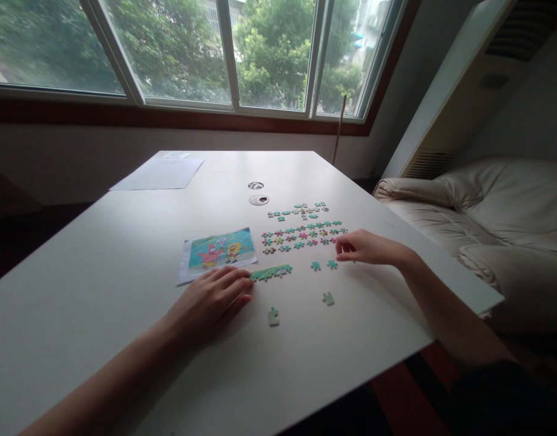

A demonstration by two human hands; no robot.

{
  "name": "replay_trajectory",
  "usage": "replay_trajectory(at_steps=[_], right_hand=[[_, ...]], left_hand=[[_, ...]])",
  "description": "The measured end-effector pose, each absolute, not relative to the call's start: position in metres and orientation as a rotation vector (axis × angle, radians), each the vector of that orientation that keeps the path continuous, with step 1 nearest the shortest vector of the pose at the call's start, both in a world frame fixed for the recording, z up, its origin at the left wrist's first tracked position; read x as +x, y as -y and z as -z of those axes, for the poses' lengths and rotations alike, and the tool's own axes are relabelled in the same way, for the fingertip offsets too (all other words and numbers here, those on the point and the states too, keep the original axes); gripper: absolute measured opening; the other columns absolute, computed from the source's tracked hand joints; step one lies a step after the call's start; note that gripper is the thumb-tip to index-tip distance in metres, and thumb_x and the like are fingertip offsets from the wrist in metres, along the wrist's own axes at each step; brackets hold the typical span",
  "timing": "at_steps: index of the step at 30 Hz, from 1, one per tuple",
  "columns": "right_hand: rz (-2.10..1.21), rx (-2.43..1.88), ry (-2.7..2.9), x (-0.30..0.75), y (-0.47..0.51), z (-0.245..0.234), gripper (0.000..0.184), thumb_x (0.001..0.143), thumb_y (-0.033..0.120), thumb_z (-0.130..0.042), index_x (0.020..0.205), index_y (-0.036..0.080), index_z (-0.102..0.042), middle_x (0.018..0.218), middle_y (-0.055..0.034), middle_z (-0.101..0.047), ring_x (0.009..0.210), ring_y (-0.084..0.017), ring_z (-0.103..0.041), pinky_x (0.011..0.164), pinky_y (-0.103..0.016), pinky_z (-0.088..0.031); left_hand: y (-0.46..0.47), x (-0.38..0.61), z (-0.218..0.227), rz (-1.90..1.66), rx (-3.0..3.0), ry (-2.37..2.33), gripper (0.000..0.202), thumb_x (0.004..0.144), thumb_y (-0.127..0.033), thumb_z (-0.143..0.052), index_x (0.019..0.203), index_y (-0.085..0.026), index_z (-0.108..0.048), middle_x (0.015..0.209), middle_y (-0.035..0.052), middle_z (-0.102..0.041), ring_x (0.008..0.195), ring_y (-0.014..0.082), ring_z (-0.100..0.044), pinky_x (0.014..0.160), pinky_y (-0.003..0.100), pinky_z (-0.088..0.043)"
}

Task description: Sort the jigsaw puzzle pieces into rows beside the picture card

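Observation:
My left hand (219, 293) lies flat on the table, fingers stretched out. Its fingertips touch the left end of a joined strip of jigsaw puzzle (272, 272), green and teal. A picture sheet (221, 249) with cartoon figures lies just beyond that hand, partly covered by it. My right hand (364, 247) hovers low at the right end of the rows of loose puzzle pieces (301, 236), its fingers curled together; whatever is between them is hidden. Close to its fingertips lies a teal piece (332, 264), with another teal piece (315, 266) to the left.
Two greenish pieces, one puzzle piece (273, 317) and another piece (328, 298), lie nearer me. More loose pieces (301, 210) lie farther back. Two round cable holes (259, 200) and white paper (158, 173) are toward the table's (101, 260) far side. A sofa (510, 212) stands right.

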State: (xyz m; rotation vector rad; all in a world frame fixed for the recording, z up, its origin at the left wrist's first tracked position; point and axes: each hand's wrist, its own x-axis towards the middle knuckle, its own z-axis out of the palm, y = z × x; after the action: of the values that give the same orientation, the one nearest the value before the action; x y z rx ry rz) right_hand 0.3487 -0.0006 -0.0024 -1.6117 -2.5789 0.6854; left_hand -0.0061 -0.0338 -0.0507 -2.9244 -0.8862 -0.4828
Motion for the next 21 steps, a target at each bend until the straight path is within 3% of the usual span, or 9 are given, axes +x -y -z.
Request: replay_trajectory(at_steps=[8, 12, 21], right_hand=[[-0.825, -1.815, 2.538, 0.396, -0.015, 0.0, 0.032, 0.064, 0.041, -0.06, 0.087, 0.018, -0.061, 0.08, -0.0038, -0.061, 0.073, -0.017, -0.055, 0.063, -0.024, -0.04], [-1.003, -1.781, 2.532, 0.393, -0.018, 0.006, 0.037, 0.061, 0.042, -0.063, 0.088, 0.018, -0.058, 0.078, -0.0029, -0.061, 0.071, -0.016, -0.056, 0.062, -0.023, -0.041], [-1.073, -1.659, 2.55, 0.387, -0.019, 0.011, 0.031, 0.063, 0.036, -0.063, 0.085, 0.015, -0.056, 0.075, -0.0023, -0.058, 0.069, -0.014, -0.053, 0.062, -0.024, -0.04]], left_hand=[[0.035, -0.006, 0.05, 0.478, -2.923, 0.889, 0.023, 0.086, -0.025, -0.039, 0.102, -0.019, -0.054, 0.105, 0.0089, -0.059, 0.096, 0.0212, -0.052, 0.081, 0.037, -0.045], [0.035, -0.005, 0.05, 0.474, -2.928, 0.908, 0.022, 0.086, -0.025, -0.04, 0.101, -0.019, -0.054, 0.105, 0.0085, -0.059, 0.096, 0.0214, -0.052, 0.08, 0.037, -0.045], [0.036, -0.004, 0.047, 0.481, -2.935, 0.916, 0.022, 0.086, -0.025, -0.041, 0.101, -0.018, -0.055, 0.104, 0.0087, -0.059, 0.095, 0.0212, -0.053, 0.079, 0.036, -0.046]])
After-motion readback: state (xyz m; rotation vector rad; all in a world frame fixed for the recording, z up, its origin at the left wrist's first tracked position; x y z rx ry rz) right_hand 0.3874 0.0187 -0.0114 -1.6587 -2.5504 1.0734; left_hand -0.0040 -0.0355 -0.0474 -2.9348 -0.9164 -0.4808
